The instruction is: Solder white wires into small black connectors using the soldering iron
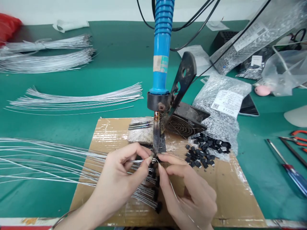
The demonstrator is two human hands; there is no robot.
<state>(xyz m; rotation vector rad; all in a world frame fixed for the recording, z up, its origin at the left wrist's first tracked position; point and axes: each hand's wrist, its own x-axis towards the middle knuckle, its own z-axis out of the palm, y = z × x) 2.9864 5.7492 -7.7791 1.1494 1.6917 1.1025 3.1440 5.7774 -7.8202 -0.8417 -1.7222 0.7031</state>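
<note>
A soldering iron [164,41] with a blue handle hangs tip down in a black metal clamp, above a cardboard sheet [230,198]. Directly at its tip, my left hand [120,174] pinches the end of a thin white wire [137,161] between thumb and fingers. From the other side, my right hand [192,188] grips a thin strand of solder wire [173,189], which runs down across the palm. My fingertips hide most of the joint at the tip. Just below, several wires end in small black connectors [157,207] lined up on the cardboard.
Loose black connectors [201,153] lie in a pile beside a small fan [183,123]. Bundles of white wires [79,97] rest at left. Bubble-wrap bags [220,102] stand back right; a screwdriver [291,174] and red-handled pliers [298,137] lie at right.
</note>
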